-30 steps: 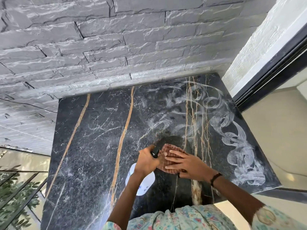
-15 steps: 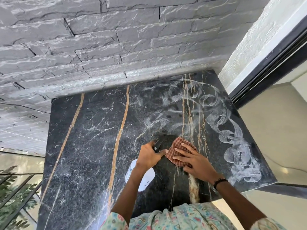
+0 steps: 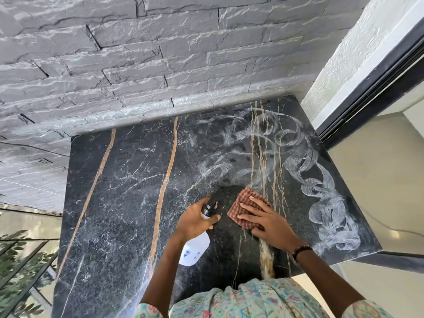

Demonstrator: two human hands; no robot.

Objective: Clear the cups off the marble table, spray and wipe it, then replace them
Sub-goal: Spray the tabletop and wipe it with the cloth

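Since a second ago our right hand (image 3: 267, 220), flat on the checked cloth (image 3: 246, 208), slid toward 2 o'clock on the surface (image 3: 119, 203); left hand (image 3: 195, 220) grips spray bottle (image 3: 195, 247); wiping midway.

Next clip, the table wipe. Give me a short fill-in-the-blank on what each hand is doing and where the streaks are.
1. The left hand grips a white ____ bottle.
2. The right hand presses a checked ____ flat on the marble table.
3. White swirled smears cover the table's ____ side.

Missing words: spray; cloth; right
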